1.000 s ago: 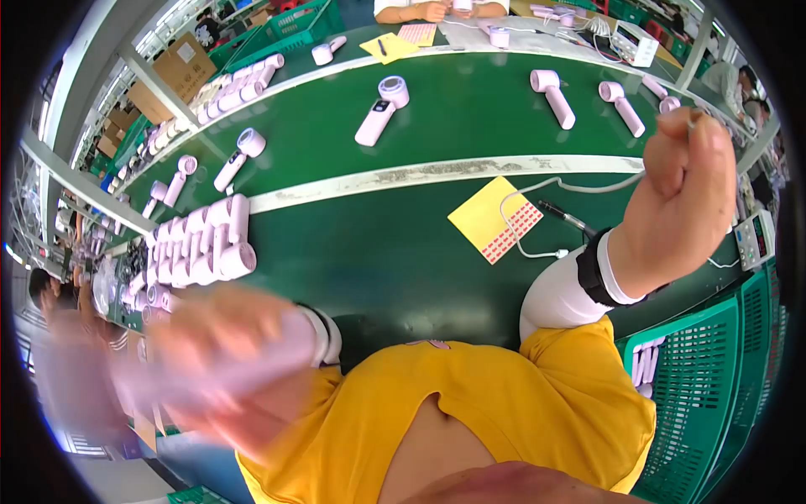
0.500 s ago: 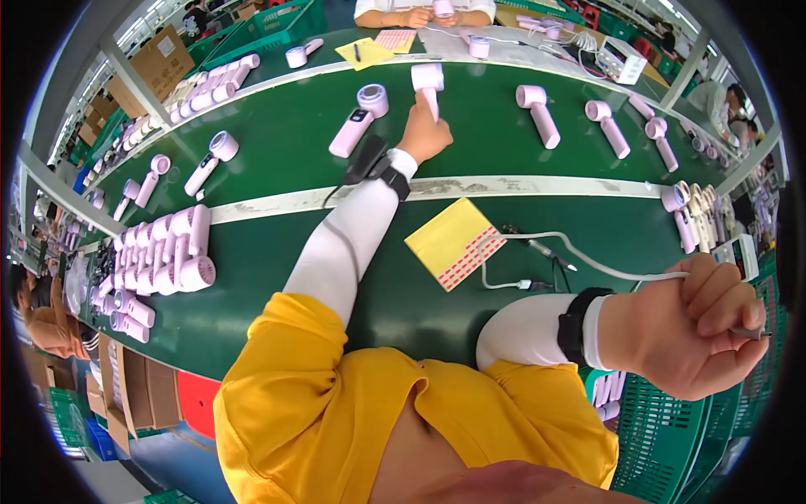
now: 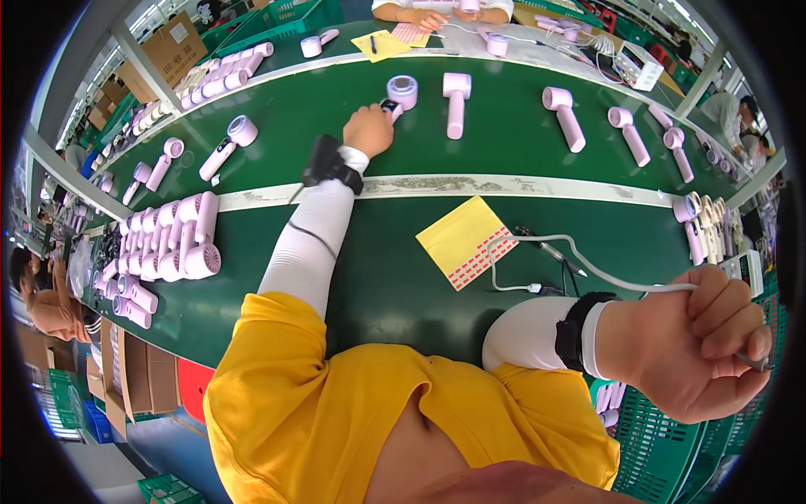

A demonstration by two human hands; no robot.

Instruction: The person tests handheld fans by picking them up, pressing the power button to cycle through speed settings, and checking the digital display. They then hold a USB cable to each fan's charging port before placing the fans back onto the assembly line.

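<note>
fan (image 3: 403, 89), pale pink handheld type, lies on the far green surface (image 3: 504, 134) past the scuffed white strip (image 3: 470, 186), round head pointing away from the wearer. left hand (image 3: 368, 130) is down over its handle, only the dark display (image 3: 389, 106) peeking out by the knuckles; fingertips hidden, so can't tell if they're clamped on or just resting. right hand (image 3: 701, 353) is a fist clamped on a grey cable (image 3: 672, 287), metal tip (image 3: 760, 364) poking out past the thumb side. handling guess: fan looks light, hard smooth plastic, stiff, a bit slippery; head probably the heavier end, so it may tip if held too far down the stick. take it mid-handle, fingers wrapped round, off the display and the head's face, which i'd treat as the fragile bit. cable looks bendy, slack looping by the yellow paper (image 3: 457, 235), so watch for snags. second fan (image 3: 456, 105) lies just right, apart, leaving finger room.
</note>
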